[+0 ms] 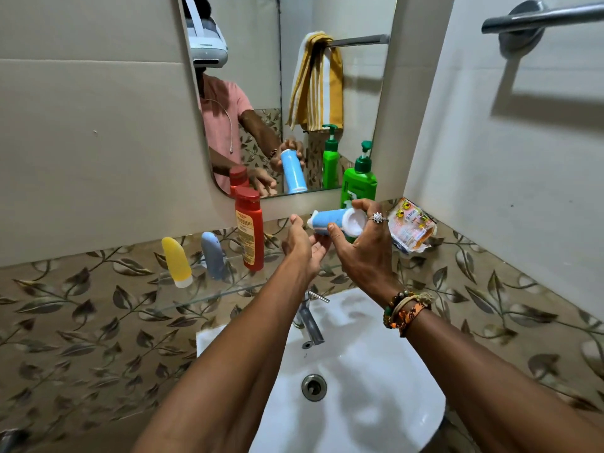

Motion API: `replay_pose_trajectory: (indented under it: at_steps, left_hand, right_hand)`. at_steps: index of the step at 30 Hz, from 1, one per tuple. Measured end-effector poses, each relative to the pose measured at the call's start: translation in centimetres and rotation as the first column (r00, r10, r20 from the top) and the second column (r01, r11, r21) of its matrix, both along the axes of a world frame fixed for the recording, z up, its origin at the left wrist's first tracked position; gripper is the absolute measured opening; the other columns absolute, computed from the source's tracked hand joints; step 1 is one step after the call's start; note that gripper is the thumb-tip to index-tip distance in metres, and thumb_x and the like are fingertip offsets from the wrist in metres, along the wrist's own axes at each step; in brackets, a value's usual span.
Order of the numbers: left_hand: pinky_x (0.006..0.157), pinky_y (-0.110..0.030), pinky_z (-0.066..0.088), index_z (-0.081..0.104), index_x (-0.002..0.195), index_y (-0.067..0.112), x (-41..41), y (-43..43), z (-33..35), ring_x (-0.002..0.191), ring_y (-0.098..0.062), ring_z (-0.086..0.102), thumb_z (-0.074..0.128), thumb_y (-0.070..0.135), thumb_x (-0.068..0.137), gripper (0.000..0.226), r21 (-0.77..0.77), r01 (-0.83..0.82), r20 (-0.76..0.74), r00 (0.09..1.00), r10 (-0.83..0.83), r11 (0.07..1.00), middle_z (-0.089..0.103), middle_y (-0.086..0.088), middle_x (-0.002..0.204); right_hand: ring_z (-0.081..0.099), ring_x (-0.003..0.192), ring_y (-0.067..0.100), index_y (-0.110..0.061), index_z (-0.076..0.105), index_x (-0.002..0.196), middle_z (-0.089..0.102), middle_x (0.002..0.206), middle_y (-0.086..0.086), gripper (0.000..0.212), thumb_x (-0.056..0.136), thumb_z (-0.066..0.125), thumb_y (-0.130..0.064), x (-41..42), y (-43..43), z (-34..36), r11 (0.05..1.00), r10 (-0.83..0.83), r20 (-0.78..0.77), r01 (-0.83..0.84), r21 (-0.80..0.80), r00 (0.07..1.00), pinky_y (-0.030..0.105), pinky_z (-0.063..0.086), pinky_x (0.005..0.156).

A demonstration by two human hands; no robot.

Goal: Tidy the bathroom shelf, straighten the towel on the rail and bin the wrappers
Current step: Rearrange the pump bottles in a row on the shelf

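From the head camera, the shelf-tidying step is in hand: the right hand [362,246] grips a blue bottle [330,220] lying on its side in the air above the glass shelf [209,289], while the left hand [302,246] is open, palm up, just under the bottle's cap end. A red bottle [249,228] stands upright on the shelf, with a yellow tube [176,261] and a grey-blue tube [212,255] to its left. The crumpled wrapper [412,228] sits at the shelf's right end (not yet binned), and the towel [316,83] shows bunched on its rail in the mirror. Next, I judge, the bottle needs turning upright and setting beside the red one.
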State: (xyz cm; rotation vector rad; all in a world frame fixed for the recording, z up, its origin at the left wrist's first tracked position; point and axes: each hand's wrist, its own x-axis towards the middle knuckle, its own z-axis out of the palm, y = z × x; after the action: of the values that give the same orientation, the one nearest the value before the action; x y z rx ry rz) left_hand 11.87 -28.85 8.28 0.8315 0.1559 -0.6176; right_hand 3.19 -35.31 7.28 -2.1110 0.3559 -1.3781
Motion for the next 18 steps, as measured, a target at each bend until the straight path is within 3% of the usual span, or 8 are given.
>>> replay_pose_trajectory:
  at_steps: [2,5,7,9,12,13,16,18]
  left_hand:
    - [0.090,-0.042,0.053,0.036,0.146,0.001,0.2,-0.2,0.5,0.092,-0.031,0.063,0.040,0.047,0.104,0.063,-0.010,0.018,0.013,1.000,-0.018,1.000,0.060,-0.023,0.105]
    - [0.109,-0.045,0.044,0.028,0.151,0.002,0.6,-0.1,1.1,0.126,-0.037,0.054,0.038,0.047,0.104,0.065,-0.016,0.034,0.037,0.999,-0.033,0.999,0.051,-0.026,0.138]
    - [0.112,-0.046,0.041,0.028,0.152,0.003,0.8,0.1,1.4,0.131,-0.037,0.050,0.040,0.046,0.104,0.066,-0.001,0.043,0.055,0.998,-0.042,0.999,0.047,-0.025,0.144]
    - [0.112,-0.046,0.041,0.038,0.145,0.003,0.9,0.2,1.4,0.128,-0.035,0.053,0.046,0.044,0.103,0.059,0.016,0.062,0.079,0.995,-0.063,0.998,0.052,-0.024,0.139]
    - [0.096,-0.039,0.054,0.059,0.106,0.003,1.3,0.2,0.9,0.102,-0.026,0.063,0.064,0.034,0.095,0.033,0.082,0.039,0.144,0.988,-0.050,0.996,0.065,-0.019,0.114]
    - [0.087,-0.037,0.056,0.062,0.103,0.002,1.4,0.2,0.7,0.096,-0.025,0.066,0.071,0.030,0.090,0.032,0.106,0.019,0.156,0.987,-0.035,0.994,0.068,-0.017,0.110]
    - [0.074,-0.036,0.062,0.058,0.124,-0.003,1.5,0.4,0.8,0.091,-0.028,0.071,0.087,0.013,0.072,0.061,0.124,-0.051,0.177,0.984,0.028,0.991,0.069,-0.021,0.116]
    - [0.059,-0.031,0.060,0.051,0.132,-0.002,1.2,0.6,1.3,0.084,-0.025,0.069,0.087,0.000,0.068,0.073,0.126,-0.074,0.215,0.976,0.046,0.989,0.065,-0.023,0.121]
  right_hand:
    - [0.053,0.099,0.009,-0.009,0.052,0.119,0.057,0.112,0.003,0.050,0.079,0.078,-0.023,-0.5,-0.2,-0.3,1.000,-0.004,-0.002,0.004,-0.002,1.000,0.007,0.038,0.085]
    - [0.050,0.096,0.008,-0.008,0.054,0.115,0.056,0.109,0.004,0.047,0.077,0.080,-0.021,-1.0,-0.3,-0.7,1.000,-0.025,-0.014,0.025,-0.007,1.000,-0.002,0.033,0.083]
    - [0.052,0.095,0.010,-0.010,0.054,0.114,0.056,0.108,0.006,0.047,0.076,0.080,-0.021,-1.1,-0.3,-1.2,1.000,-0.030,-0.041,0.030,-0.007,0.999,-0.003,0.033,0.081]
    - [0.053,0.094,0.010,-0.012,0.054,0.115,0.056,0.108,0.004,0.048,0.076,0.080,-0.022,-1.2,-0.1,-1.8,1.000,-0.025,-0.077,0.026,0.012,0.997,0.001,0.037,0.079]
    - [0.055,0.096,0.013,-0.012,0.053,0.117,0.056,0.110,0.006,0.051,0.075,0.080,-0.019,-1.2,0.3,-2.4,1.000,0.006,-0.109,-0.004,0.019,0.994,0.018,0.047,0.080]
    - [0.055,0.097,0.013,-0.012,0.053,0.117,0.056,0.111,0.006,0.051,0.075,0.080,-0.019,-1.1,0.5,-2.6,1.000,0.016,-0.118,-0.013,0.019,0.993,0.019,0.047,0.081]
    - [0.055,0.098,0.012,-0.013,0.051,0.119,0.055,0.113,0.005,0.052,0.076,0.079,-0.020,-0.9,0.9,-3.3,0.998,0.042,-0.157,-0.035,0.043,0.987,0.007,0.040,0.080]
    - [0.052,0.096,0.010,-0.014,0.049,0.123,0.055,0.116,0.005,0.055,0.077,0.078,-0.019,-0.8,1.3,-4.1,0.998,0.037,-0.187,-0.026,0.056,0.982,-0.003,0.034,0.074]
